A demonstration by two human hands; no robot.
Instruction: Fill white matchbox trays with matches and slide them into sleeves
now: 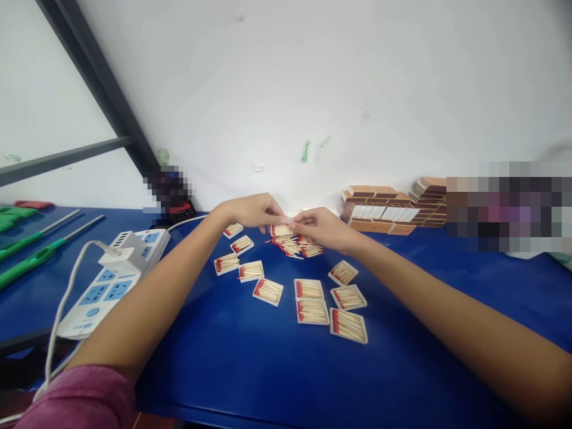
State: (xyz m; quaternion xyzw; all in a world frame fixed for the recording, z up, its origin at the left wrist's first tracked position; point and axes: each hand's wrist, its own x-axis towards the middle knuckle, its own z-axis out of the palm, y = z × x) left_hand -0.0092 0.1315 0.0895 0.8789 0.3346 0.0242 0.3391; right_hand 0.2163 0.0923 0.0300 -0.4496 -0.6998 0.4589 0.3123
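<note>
Both of my hands meet at the back middle of the blue table, above a loose pile of red-tipped matches [292, 245]. My left hand [259, 210] reaches in with its thumb and fingers drawn together at the pile's back edge. Facing it, my right hand [326, 229] has its fingertips pinched close to the left thumb. Whatever is between the fingertips is too small to make out. Small white trays filled with matches lie in front, among them one tray [268, 291] at left and another tray [348, 325] at right.
A white power strip [114, 285] with a plugged-in charger and cable lies beside my left forearm. Green-handled rods [49, 250] are at far left. Stacked brown matchboxes [393, 208] stand against the wall at right. A dark metal frame [98, 71] slants across the upper left.
</note>
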